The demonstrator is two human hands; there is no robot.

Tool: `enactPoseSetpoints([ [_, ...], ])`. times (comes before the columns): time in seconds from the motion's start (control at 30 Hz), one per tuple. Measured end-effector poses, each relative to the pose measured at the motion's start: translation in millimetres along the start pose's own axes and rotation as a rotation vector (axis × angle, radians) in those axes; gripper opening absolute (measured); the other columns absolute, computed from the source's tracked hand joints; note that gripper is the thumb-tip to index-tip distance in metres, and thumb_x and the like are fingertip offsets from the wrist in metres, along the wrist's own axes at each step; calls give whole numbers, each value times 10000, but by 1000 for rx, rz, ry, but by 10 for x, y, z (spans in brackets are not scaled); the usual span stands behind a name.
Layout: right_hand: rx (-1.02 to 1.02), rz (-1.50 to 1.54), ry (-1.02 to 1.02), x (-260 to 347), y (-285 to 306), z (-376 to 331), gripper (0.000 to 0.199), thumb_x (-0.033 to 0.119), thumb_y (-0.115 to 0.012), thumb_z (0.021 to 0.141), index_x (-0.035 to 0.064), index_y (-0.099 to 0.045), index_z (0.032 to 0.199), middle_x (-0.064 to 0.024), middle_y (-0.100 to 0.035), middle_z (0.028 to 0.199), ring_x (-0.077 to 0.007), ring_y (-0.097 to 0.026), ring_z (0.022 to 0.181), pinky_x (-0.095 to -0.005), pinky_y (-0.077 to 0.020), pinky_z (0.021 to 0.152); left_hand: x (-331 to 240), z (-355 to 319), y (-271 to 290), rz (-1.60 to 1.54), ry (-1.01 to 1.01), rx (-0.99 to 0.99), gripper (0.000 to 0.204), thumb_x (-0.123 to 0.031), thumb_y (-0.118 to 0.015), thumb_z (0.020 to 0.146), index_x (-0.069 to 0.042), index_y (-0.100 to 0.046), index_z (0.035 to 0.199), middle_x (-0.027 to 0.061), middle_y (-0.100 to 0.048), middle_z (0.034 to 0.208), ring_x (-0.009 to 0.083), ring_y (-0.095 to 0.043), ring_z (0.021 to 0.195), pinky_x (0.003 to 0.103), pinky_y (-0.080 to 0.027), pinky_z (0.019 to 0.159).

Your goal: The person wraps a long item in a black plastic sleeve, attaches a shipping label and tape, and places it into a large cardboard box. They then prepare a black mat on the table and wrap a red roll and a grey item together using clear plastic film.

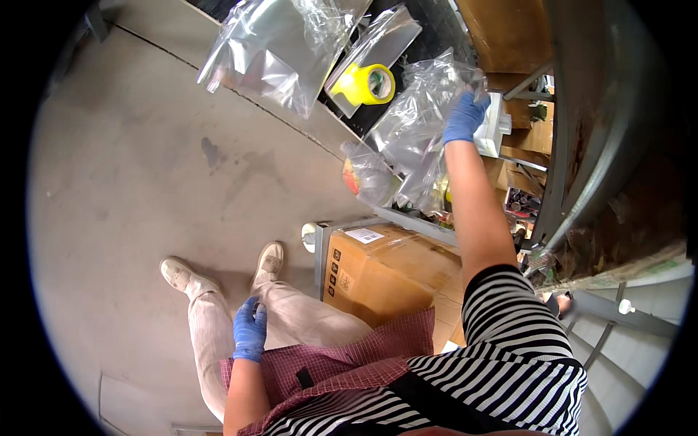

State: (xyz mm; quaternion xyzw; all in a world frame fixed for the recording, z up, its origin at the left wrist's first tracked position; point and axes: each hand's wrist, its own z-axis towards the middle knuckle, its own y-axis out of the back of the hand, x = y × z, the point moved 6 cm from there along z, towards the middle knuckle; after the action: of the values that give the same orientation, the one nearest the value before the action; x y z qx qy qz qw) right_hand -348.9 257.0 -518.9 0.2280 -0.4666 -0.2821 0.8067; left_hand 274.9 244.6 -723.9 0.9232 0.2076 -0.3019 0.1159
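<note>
My right hand point(467, 116), in a blue glove, reaches far forward and closes on the edge of a clear plastic bag point(418, 109). That bag lies crumpled with other clear plastic on a dark shelf top. Low at my left side hangs my left hand point(249, 330), gloved in blue too, its fingers loosely bent and apart with nothing in them. Left of the bag, a roll of yellow tape point(369, 84) rests on a flat stack of clear film point(382, 43). A larger pile of clear bags point(280, 51) spreads farther left, overhanging the shelf edge.
A cardboard box point(385, 272) sits on the lower level of a grey metal frame point(320, 261) beside my legs. A bundle wrapped in clear plastic point(369, 174) juts from the near shelf corner. Shelving with cardboard stands right. Concrete floor point(138, 182) stretches left.
</note>
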Motion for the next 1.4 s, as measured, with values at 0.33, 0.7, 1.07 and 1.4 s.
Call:
enactPoseSetpoints([
  [0.33, 120, 395, -1344, -1798, 138, -442, 918, 693, -477, 912, 141, -179, 1582, -119, -252, 1607, -373, -410, 1386, -548, -321, 1137, -37, 42, 40, 28, -21, -13, 345, -205, -643, 946, -28, -636, 1242, 184, -671, 1069, 282, -662, 948, 379, -528, 866],
  [0.7, 24, 380, -1067, -2140, 143, 135, 642, 614, -431, 975, 185, -466, 1452, -89, -512, 1482, -216, -452, 1390, -491, -250, 1172, 181, 37, -36, -47, -7, -17, 350, -189, -647, 944, -20, -631, 1251, 170, -669, 1077, 258, -664, 953, 354, -527, 874],
  [1.07, 180, 107, -1038, -2344, 225, 453, 883, 699, -518, 882, 169, -304, 1555, -123, -293, 1619, -359, -332, 1455, -613, -304, 1102, 18, 56, -28, 7, 9, 11, 341, -171, -627, 953, 2, -630, 1247, 154, -696, 1019, 228, -665, 922, 342, -524, 864],
  [1.4, 244, 304, -1064, -2813, 238, 243, 1056, 829, -437, 832, 153, -154, 1594, -130, -433, 1535, -313, -330, 1460, -551, -240, 1172, 174, 58, -20, -92, 50, 36, 347, -177, -625, 970, -11, -619, 1274, 136, -661, 1087, 203, -628, 984, 321, -499, 894],
])
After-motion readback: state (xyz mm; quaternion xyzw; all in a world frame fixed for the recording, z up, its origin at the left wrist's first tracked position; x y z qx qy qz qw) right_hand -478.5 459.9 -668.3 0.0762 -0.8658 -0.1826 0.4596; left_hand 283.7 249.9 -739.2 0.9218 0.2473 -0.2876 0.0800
